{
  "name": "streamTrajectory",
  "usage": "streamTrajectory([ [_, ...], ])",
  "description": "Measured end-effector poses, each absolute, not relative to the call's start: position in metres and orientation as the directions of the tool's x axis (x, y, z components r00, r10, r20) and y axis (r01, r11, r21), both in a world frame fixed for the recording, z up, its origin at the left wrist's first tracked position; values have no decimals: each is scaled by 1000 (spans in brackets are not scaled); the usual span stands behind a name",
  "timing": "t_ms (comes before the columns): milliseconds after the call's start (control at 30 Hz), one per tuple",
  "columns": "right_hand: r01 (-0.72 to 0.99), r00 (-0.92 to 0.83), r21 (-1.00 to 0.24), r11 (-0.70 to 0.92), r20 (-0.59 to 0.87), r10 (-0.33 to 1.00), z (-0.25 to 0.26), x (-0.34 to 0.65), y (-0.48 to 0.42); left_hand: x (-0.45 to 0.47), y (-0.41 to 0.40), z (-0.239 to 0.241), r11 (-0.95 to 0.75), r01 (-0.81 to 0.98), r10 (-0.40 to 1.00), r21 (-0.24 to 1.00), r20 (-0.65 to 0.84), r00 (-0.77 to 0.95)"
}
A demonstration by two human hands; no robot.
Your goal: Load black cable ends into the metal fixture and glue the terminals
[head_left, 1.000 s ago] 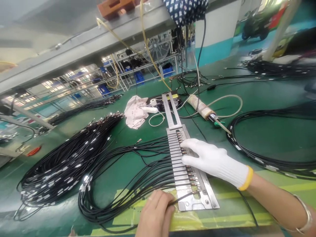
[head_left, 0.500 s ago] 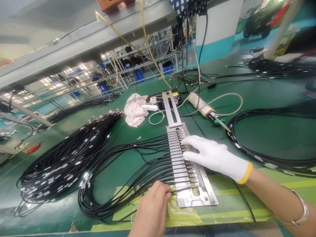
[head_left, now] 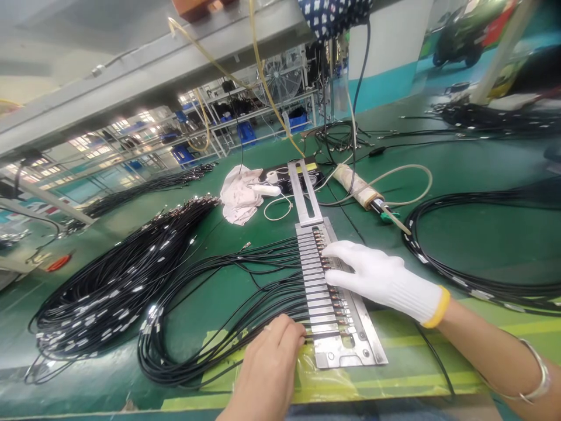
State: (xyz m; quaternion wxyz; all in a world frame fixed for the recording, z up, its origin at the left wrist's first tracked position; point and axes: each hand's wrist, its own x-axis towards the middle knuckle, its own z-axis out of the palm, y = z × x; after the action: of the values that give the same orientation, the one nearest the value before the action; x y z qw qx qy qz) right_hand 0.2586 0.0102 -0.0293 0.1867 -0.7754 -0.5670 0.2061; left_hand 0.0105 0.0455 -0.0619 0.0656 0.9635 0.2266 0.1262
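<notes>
A slotted metal fixture plate (head_left: pixel 326 349) lies on the bench, with several black cables (head_left: pixel 272 292) running side by side into its slots from the left. Their metal connector ends line up along its right part. My bare left hand (head_left: pixel 272 356) is closed around the lowest cable, just left of the plate. My right hand (head_left: pixel 368 272), in a white knit glove with a yellow cuff, rests on the plate's right side. Its thumb and fingers are spread, with fingertips touching the row of connectors. The left fingertips are partly hidden behind the hand.
A large bundle of black cables (head_left: pixel 118 292) lies at the left, and another cable coil (head_left: pixel 421 251) at the right. Beyond the plate are a crumpled pale cloth (head_left: pixel 241 196), a black box (head_left: pixel 313 175) and a wrapped handheld tool (head_left: pixel 357 187). Yellow-green tape covers the front edge (head_left: pixel 394 374).
My left hand has shifted slightly up and left, and the lowest cable now lies straighter in the bottom slot area. My right hand has stayed in place.
</notes>
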Motion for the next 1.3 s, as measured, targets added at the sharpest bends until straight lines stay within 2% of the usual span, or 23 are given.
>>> streamTrajectory([
  [167, 813, 253, -523, -254, -76, 965, -33, 261, 11, 16, 48, -56, -883, 431, 466, 187, 233, 853],
  [300, 819, 248, -519, -244, -63, 967, -33, 260, 10, 16, 49, -54, -848, 455, 510, 273, 179, 841],
  [467, 820, 249, -519, -240, -55, 967, -34, 260, 9, 14, 48, -62, -826, 464, 527, 319, 150, 836],
  [633, 832, 215, -519, -195, -22, 976, -40, 266, 5, 15, 48, -60, -758, 472, 573, 451, 115, 811],
  [700, 865, 158, -487, -124, 29, 987, -41, 267, -4, 15, 49, -58, -737, 469, 580, 487, 100, 808],
  [800, 918, -34, -385, 100, 175, 984, -40, 266, -23, 17, 48, -56, -724, 463, 585, 512, 100, 805],
  [900, 912, -236, -257, 319, 304, 923, -43, 264, -43, 19, 47, -57, -718, 451, 592, 531, 123, 797],
  [967, 897, -318, -196, 396, 334, 887, -50, 264, -52, 21, 46, -58, -709, 438, 596, 552, 137, 792],
  [1167, 917, -334, -109, 384, 315, 888, -79, 265, -55, 23, 42, -58, -612, 449, 646, 651, 85, 759],
  [1300, 924, -338, -51, 380, 361, 869, -84, 260, -48, 24, 40, -58, -577, 426, 661, 697, 92, 745],
])
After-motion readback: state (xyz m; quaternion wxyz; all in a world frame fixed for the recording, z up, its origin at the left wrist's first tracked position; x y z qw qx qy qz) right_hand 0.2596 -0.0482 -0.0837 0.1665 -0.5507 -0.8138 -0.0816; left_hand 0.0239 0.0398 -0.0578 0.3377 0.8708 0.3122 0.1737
